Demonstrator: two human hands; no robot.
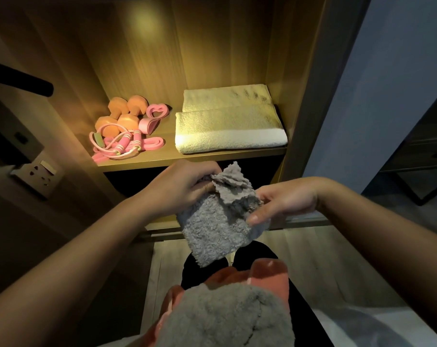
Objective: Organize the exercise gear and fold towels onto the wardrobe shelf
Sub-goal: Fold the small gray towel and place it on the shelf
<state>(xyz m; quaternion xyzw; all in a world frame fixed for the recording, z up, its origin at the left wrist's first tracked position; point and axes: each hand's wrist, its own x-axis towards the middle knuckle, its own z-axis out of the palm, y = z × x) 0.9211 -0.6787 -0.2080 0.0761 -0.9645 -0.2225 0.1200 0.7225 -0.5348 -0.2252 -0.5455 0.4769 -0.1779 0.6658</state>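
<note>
A small grey towel [217,226] hangs in front of the wardrobe, held between both hands. My left hand [185,186] grips its upper left edge, fingers curled into the cloth. My right hand [285,204] pinches its right edge, thumb on the front. On the lit wardrobe shelf [167,160] lie two folded white towels [227,128] at the right. At the left sit orange dumbbells [117,116], a pink skipping rope [120,146] and pink bands [152,118]. Another grey towel [225,319] and a pink one [265,274] lie on my lap.
The wardrobe's side panels [307,96] close in the shelf on both sides. A wall socket [37,176] is at the left. A dark bar [19,81] juts in from the left. Pale wooden floor [312,259] lies below.
</note>
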